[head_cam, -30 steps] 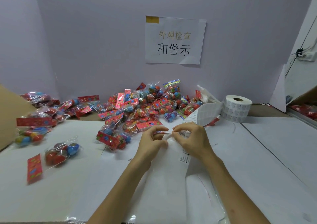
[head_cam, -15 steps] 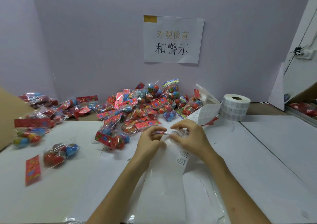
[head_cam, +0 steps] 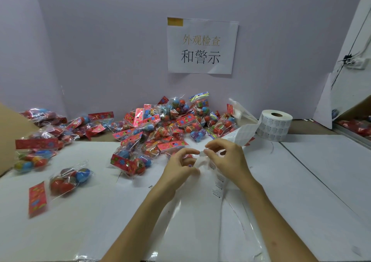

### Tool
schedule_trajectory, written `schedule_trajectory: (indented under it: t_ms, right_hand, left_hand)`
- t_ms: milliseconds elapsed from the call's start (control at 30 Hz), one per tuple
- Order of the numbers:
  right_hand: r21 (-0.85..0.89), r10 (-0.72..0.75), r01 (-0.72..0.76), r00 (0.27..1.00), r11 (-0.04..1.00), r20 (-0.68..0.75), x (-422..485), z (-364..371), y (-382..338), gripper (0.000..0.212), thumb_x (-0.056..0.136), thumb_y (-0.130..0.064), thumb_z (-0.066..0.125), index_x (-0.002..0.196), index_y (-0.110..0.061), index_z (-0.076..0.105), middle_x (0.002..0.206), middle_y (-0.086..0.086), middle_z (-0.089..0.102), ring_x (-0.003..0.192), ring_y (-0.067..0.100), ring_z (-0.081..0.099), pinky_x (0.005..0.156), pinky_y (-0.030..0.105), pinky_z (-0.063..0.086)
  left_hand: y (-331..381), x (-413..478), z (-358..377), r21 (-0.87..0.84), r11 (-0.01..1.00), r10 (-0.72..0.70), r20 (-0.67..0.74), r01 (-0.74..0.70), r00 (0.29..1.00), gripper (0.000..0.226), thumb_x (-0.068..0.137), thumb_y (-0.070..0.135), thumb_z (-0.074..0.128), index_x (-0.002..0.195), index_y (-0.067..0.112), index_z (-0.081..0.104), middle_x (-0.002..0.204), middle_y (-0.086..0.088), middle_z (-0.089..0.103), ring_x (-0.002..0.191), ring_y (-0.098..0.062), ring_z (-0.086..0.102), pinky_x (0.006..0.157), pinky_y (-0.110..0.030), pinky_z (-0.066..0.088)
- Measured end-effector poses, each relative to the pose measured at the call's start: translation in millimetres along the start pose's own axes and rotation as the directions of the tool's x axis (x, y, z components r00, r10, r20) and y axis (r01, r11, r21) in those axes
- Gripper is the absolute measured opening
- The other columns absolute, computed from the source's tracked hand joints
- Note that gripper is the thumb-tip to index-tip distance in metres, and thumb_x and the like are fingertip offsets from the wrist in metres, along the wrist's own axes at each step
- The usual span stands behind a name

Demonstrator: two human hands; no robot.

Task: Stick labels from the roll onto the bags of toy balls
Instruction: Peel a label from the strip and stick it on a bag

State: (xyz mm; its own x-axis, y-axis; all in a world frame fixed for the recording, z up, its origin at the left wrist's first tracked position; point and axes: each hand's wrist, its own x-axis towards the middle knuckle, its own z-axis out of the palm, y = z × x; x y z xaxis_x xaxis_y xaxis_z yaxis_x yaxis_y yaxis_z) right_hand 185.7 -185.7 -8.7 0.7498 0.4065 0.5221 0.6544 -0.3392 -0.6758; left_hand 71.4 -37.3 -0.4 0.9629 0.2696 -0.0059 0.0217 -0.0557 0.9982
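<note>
Both hands meet over the middle of the counter (head_cam: pixel 301 181). The left hand (head_cam: pixel 180 167) and right hand (head_cam: pixel 228 159) have their fingers curled, thumb and forefinger of each pinching the white label strip (head_cam: pixel 244 133) right where they meet. It's too blurry to tell if a label is actually peeled off. The strip leads back to the label roll (head_cam: pixel 275 125) standing toward the far right corner. The big pile of toy ball bags (head_cam: pixel 160 125) is heaped along the far edge, and a single bag (head_cam: pixel 68 178) lies apart near the left edge.
</note>
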Motion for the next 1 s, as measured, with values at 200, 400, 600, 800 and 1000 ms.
schedule_trajectory:
  t_ms: [200, 400, 600, 800, 1000]
  right_hand:
    - [0.060, 0.064, -0.059, 0.994, 0.996, -0.091, 0.4, -4.2, 1.6, 0.010, 0.100, -0.028, 0.062, 0.103, -0.026, 0.071, 0.086, -0.011, 0.073, 0.079, 0.000, 0.070, 0.070, 0.016, 0.058]
    - [0.032, 0.018, -0.016, 0.998, 0.999, -0.062, -1.3, -0.9, -1.2, 0.006, 0.098, -0.030, 0.065, 0.095, -0.028, 0.070, 0.081, -0.011, 0.072, 0.077, 0.005, 0.069, 0.069, 0.019, 0.058]
    - [0.064, -0.065, 0.059, 0.992, 0.996, 0.104, -3.6, 4.6, -3.4, 0.013, 0.090, -0.037, 0.075, 0.102, -0.036, 0.069, 0.083, -0.020, 0.069, 0.077, 0.000, 0.068, 0.063, 0.014, 0.055]
    - [0.026, -0.055, 0.050, 0.973, 0.998, 0.224, -5.6, 6.2, -1.8, 0.051, 0.082, -0.042, 0.078, 0.127, -0.045, 0.055, 0.094, -0.018, 0.067, 0.079, 0.002, 0.067, 0.066, 0.018, 0.058]
    - [0.141, -0.076, 0.060, 0.991, 0.988, 0.108, -4.6, 4.9, -4.6, 0.018, 0.094, -0.037, 0.067, 0.110, -0.030, 0.071, 0.093, -0.016, 0.070, 0.079, 0.003, 0.067, 0.062, 0.013, 0.050]
  left_hand:
    - [-2.0, -0.9, 2.8, 0.112, 0.993, 0.023, 0.076, -0.031, 0.997, 0.035, 0.091, 0.007, 0.072, 0.119, 0.026, 0.063, 0.085, -0.002, 0.064, 0.067, -0.003, 0.058, 0.049, -0.013, 0.040]
    - [-8.2, 2.0, 7.5, 0.208, 0.970, 0.114, 0.076, -0.127, 0.991, 0.017, 0.099, 0.027, 0.066, 0.114, 0.033, 0.071, 0.071, 0.001, 0.053, 0.049, -0.001, 0.042, 0.047, -0.010, 0.035]
    - [-7.5, 2.8, 6.4, 0.149, 0.983, 0.110, 0.004, -0.109, 0.994, 0.029, 0.098, 0.015, 0.063, 0.125, 0.026, 0.062, 0.066, -0.002, 0.051, 0.049, -0.001, 0.047, 0.046, -0.008, 0.037]
    - [-5.3, 1.5, 6.8, 0.092, 0.985, 0.152, -0.090, -0.144, 0.984, 0.039, 0.096, 0.009, 0.065, 0.126, 0.032, 0.056, 0.084, -0.016, 0.071, 0.079, -0.021, 0.075, 0.054, -0.012, 0.049]
    - [-14.6, 5.3, 8.3, 0.285, 0.930, 0.266, -0.079, -0.234, 0.961, 0.044, 0.095, 0.004, 0.060, 0.132, 0.029, 0.061, 0.093, -0.018, 0.070, 0.071, -0.017, 0.061, 0.064, -0.021, 0.052]
